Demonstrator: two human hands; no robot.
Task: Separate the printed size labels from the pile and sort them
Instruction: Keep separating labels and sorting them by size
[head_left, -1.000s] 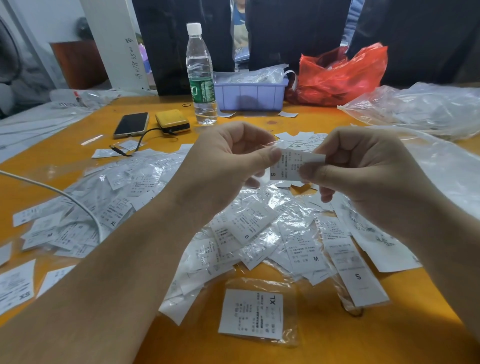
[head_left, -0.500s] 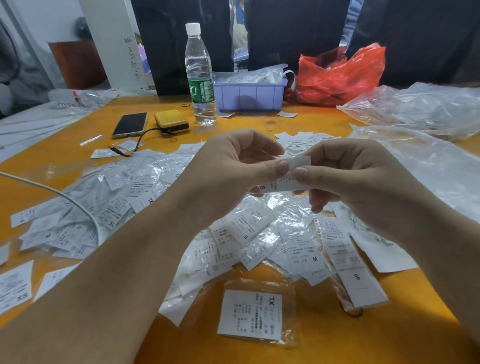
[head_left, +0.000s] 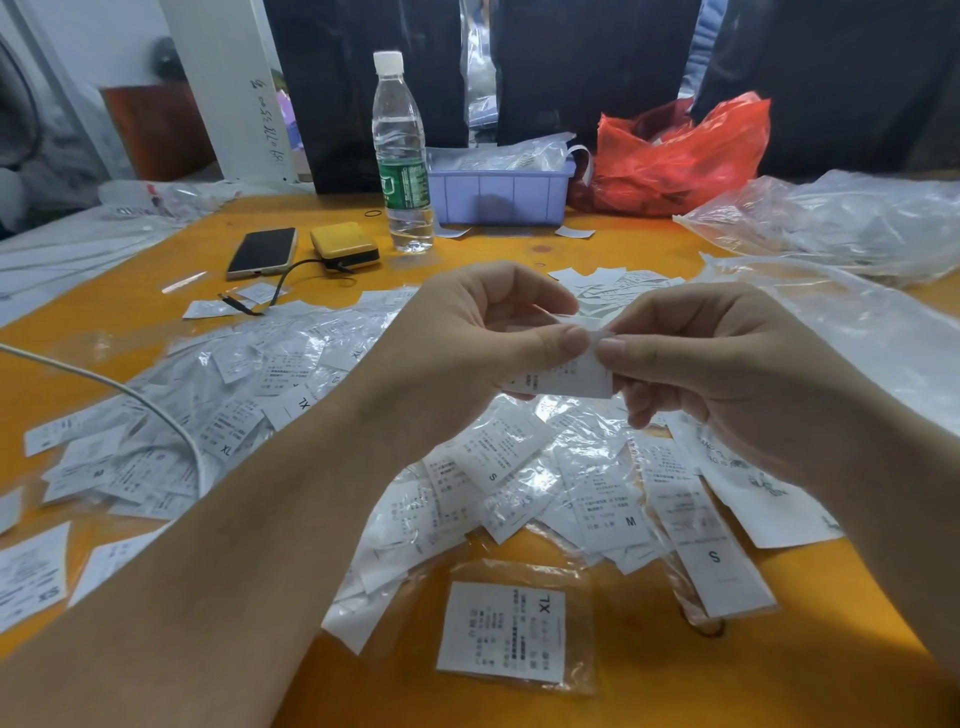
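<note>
We work over an orange table (head_left: 519, 701) that runs from the near edge to the far wall. Across its middle spreads the pile (head_left: 291, 395) of white labels, many in clear sleeves, stretching from the far left to under our hands. To the far right lie clear bags (head_left: 841, 223), with a red bag (head_left: 680, 156) and a purple bin (head_left: 501, 195) behind, a bottle (head_left: 402, 156) left of the bin, then a phone (head_left: 262, 251) and a yellow pack (head_left: 345, 244).

Near us, apart from the pile, lies an XL label (head_left: 501, 631) in its sleeve; right of it is an S label (head_left: 719, 564).

Our left hand (head_left: 467, 343) and right hand (head_left: 727, 364) meet above the pile, thumbs nearly touching, both pinching one small label (head_left: 571, 376) at its top edge, the other fingers curled behind it. Its print is too blurred to read.

We judge these labels near weightless and limp, and the sleeved ones slick, so they will likely cling and slide in pairs. The best hold looks to be a fingertip pinch at an edge or corner, one hand steadying while the other peels.
</note>
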